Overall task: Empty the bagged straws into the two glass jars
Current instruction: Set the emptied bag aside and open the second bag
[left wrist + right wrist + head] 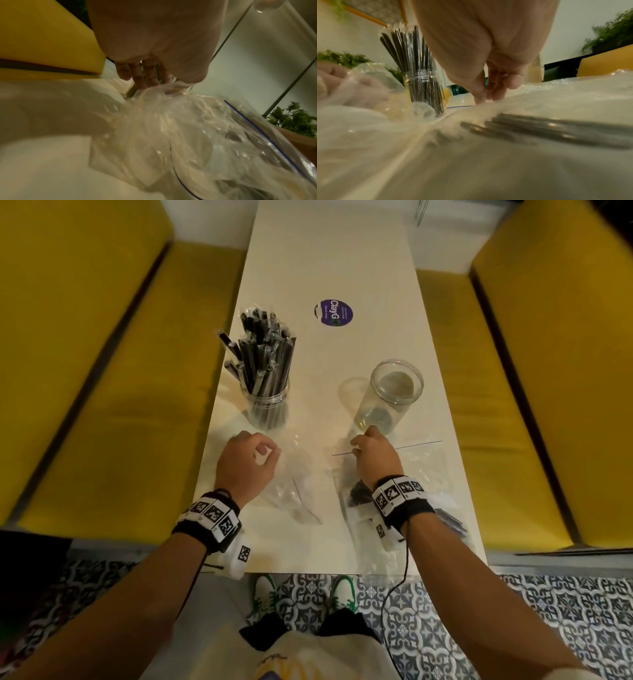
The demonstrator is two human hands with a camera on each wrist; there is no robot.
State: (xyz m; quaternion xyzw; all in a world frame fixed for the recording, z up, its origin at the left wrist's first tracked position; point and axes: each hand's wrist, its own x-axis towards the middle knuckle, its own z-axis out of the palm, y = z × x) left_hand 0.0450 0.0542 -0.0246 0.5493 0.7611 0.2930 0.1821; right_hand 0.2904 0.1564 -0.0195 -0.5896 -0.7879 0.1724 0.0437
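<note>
though near table (325,268) edge, hands (375,455) apart

Both forearms are reaching forward side by side, each wrist wearing a black band with white coded tags. The left hand (247,461) is curling its fingers (142,77) downward. The right hand (376,455) is pinching, fingertips (481,99) pointing down.

This looks like a café or restaurant booth. A narrow white table (329,261) stands between two yellow benches (534,371), over a patterned tile floor (513,628), with green plants (611,35) behind.
</note>
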